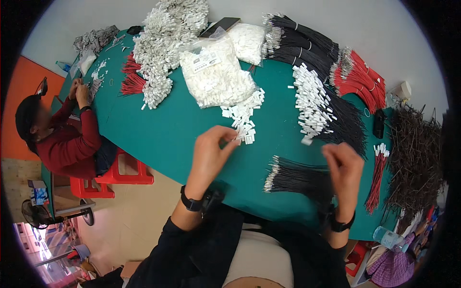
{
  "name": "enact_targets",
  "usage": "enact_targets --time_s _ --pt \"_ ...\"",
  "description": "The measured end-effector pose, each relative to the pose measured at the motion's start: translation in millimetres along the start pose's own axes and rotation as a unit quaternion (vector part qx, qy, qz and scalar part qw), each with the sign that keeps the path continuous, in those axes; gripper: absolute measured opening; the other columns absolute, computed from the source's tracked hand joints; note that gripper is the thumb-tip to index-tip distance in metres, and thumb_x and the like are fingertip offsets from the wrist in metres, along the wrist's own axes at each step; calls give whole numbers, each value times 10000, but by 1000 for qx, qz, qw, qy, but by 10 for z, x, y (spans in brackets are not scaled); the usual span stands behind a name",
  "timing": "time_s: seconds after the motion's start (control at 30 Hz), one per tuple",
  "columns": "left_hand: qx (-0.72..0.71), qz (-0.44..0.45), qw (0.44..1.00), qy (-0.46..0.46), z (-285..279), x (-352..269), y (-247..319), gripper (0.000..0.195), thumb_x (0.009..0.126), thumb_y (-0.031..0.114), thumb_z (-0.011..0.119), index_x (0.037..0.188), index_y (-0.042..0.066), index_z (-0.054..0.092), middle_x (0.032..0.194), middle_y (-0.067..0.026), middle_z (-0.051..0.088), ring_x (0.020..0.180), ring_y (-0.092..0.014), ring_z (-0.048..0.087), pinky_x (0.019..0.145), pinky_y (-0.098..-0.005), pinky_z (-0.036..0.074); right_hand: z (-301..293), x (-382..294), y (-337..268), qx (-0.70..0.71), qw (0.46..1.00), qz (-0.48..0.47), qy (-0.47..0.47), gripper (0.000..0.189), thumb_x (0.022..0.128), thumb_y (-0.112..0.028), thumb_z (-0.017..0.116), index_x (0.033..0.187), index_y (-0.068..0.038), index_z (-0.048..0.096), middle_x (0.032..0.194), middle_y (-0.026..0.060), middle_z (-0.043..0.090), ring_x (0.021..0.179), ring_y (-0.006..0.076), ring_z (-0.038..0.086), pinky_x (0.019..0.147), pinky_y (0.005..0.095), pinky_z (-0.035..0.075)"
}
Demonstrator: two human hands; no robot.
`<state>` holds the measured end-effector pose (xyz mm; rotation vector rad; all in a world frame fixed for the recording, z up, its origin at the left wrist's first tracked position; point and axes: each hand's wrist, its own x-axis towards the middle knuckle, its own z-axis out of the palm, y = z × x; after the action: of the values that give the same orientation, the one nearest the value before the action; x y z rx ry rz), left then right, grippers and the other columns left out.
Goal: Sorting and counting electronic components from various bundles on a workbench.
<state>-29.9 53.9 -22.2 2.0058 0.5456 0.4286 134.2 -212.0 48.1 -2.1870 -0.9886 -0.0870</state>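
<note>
My left hand (213, 145) pinches thumb and forefinger together at the near edge of loose white plastic connector housings (246, 117). A small white housing shows at its fingertips. Those housings spill from an open clear plastic bag (216, 75). My right hand (345, 163), blurred, is raised over a bundle of black wires (297, 176) with crimped metal ends, its fingers curled; whether anything is in them cannot be made out. Beyond it lies a heap of black wires (342, 118) capped with white housings (311, 102). One blurred white housing (307, 140) is at the near end of that heap.
A green-topped table (162, 133) carries a tall pile of white-capped wires (155, 46), black bundles (302, 39), red bundles (363, 79) and brown twig-like strands (414, 158). A red-and-white bundle (377, 180) lies right. At left, a person (72, 133) works near red stools (126, 171).
</note>
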Motion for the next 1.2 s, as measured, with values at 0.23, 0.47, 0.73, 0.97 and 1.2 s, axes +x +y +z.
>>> enact_targets --time_s 0.23,0.47,0.73,0.97,1.2 --pt "190 -11 981 34 13 18 -305 165 804 68 804 930 32 705 955 -118 659 947 -321 663 791 -420 533 228 32 160 -109 992 -54 -35 215 788 -45 790 986 -18 710 1034 153 695 994 364 636 887 454 501" --pt "218 17 976 15 -26 66 -318 145 808 76 800 895 18 700 907 -115 675 877 -314 685 770 -410 552 682 -325 80 -11 978 -19 -207 129 808 -56 775 920 -21 722 893 101 654 881 325 639 785 438 532" --pt "-74 -34 996 46 -109 8 88 89 877 -7 788 913 -20 708 861 -34 740 780 -83 686 739 -234 553 668 -363 166 62 986 -9 -155 108 779 -18 794 881 -6 761 883 100 724 849 311 658 770 414 543" --pt "-308 -63 946 -77 155 1 241 144 891 -48 764 1032 -22 748 940 -55 748 851 -94 699 795 -227 556 624 -390 77 146 984 38 -89 86 849 18 764 934 25 753 872 138 745 761 259 706 699 347 557" --pt "-346 -111 922 -135 280 -28 400 161 903 -21 764 1063 -18 757 926 -49 752 834 -88 692 761 -228 548 490 -363 -140 267 956 114 -39 46 906 41 724 948 40 745 804 69 718 663 86 635 586 237 473"
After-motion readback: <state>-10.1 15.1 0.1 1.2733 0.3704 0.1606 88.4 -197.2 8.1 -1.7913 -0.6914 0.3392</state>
